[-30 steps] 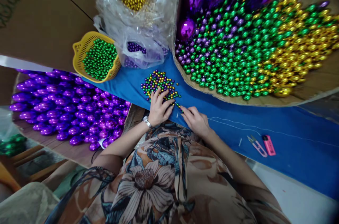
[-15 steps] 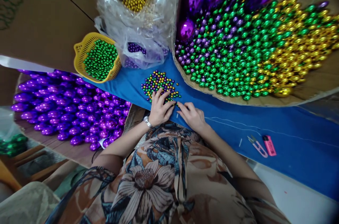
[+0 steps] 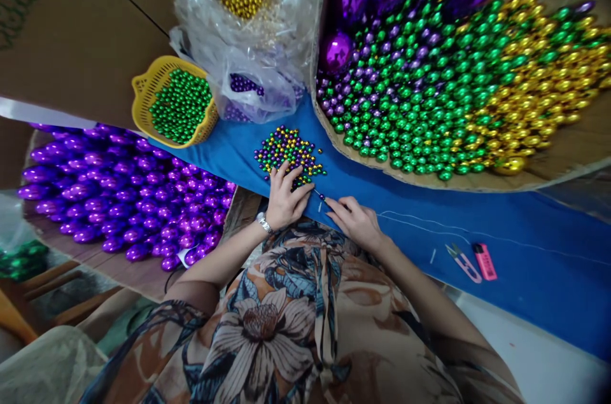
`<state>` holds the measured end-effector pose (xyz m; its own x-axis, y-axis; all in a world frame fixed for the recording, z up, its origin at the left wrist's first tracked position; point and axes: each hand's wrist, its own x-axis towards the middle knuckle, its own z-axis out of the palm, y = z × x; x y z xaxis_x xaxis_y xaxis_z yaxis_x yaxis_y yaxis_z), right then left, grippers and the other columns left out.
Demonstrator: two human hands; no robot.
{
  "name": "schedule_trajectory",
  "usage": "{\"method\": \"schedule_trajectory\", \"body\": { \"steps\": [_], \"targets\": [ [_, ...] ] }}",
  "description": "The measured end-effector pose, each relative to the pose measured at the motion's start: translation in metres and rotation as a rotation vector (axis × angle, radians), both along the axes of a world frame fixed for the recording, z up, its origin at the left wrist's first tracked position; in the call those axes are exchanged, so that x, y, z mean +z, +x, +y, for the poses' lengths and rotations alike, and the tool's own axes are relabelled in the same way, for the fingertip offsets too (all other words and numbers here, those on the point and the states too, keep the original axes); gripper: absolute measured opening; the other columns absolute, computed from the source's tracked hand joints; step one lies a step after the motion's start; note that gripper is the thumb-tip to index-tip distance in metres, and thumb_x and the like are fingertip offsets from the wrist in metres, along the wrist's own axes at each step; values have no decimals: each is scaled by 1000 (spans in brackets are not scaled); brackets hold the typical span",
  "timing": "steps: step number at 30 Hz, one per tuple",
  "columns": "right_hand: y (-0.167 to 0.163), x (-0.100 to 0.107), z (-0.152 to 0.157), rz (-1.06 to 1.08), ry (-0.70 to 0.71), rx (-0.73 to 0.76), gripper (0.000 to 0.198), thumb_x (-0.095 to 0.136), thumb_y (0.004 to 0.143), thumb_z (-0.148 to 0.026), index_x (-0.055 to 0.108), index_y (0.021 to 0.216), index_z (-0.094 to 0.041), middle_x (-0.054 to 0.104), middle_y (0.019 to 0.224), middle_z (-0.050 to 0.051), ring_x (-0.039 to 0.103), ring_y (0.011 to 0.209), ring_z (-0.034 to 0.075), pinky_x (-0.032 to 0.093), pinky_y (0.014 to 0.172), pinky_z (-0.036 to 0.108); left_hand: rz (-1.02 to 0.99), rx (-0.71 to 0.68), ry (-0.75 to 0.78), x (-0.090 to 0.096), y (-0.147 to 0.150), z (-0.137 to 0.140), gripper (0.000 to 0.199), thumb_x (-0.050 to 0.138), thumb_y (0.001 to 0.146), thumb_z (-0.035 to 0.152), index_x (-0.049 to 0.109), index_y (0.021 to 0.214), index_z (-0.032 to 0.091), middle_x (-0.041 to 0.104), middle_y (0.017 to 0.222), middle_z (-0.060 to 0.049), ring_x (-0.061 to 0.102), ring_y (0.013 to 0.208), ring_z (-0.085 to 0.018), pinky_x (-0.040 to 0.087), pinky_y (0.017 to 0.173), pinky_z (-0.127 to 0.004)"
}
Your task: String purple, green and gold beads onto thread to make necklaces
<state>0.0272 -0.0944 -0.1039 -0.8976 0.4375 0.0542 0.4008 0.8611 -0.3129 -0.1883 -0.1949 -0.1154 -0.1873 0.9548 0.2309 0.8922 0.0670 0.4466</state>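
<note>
My left hand [image 3: 286, 197], with a watch on its wrist, rests at the near edge of a pile of small green, gold and purple beads [image 3: 286, 148]. Its thumb and forefinger close on a thin needle [image 3: 317, 192], while the other fingers spread over the beads. A dark purple bead [image 3: 322, 198] sits along the needle, at the fingertips of my right hand [image 3: 356, 221]. That hand is pinched; its palm side is hidden. White thread [image 3: 420, 226] runs off to the right from behind it across the blue cloth [image 3: 534, 219].
A yellow basket [image 3: 139, 108] of green beads and plastic bags [image 3: 291, 22] of gold and purple beads stand behind. Cardboard boxes of larger beads flank the cloth, purple ones [image 3: 128, 194] at left, mixed ones [image 3: 429, 105] at right. Thread snips [image 3: 465, 264] and a pink lighter [image 3: 485, 262] lie at right.
My right hand has shifted right and slightly toward me, away from the left fingertips. The needle and dark bead now show between the hands. My left hand has barely moved.
</note>
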Motion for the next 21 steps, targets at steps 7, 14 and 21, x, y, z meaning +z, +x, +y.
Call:
{"method": "schedule_trajectory", "body": {
  "steps": [7, 14, 21],
  "targets": [
    [-4, 1, -2, -19, -36, -8, 37, 43, 99, -40, 66, 125, -26, 64, 96, 5, 59, 68, 7, 44, 62, 18, 7, -7, 32, 1, 0, 2, 23, 59, 87, 31, 69, 108, 28, 52, 137, -9, 27, 145, -33, 24, 114, -63],
    [-6, -1, -3, -39, -21, -12, 37, 42, 100, -40, 64, 128, -27, 64, 96, 5, 59, 67, 7, 43, 62, 19, -24, -15, 38, 2, 0, 2, 23, 59, 87, 32, 69, 108, 28, 52, 138, -9, 26, 145, -34, 22, 114, -63],
    [-18, -6, -6, -101, -20, -60, 45, 39, 99, -48, 59, 133, -26, 62, 100, 7, 59, 66, 9, 42, 59, 21, -46, -57, -3, 6, 3, 1, 25, 60, 86, 36, 68, 109, 28, 51, 139, -8, 25, 145, -34, 21, 115, -63]
  ]
}}
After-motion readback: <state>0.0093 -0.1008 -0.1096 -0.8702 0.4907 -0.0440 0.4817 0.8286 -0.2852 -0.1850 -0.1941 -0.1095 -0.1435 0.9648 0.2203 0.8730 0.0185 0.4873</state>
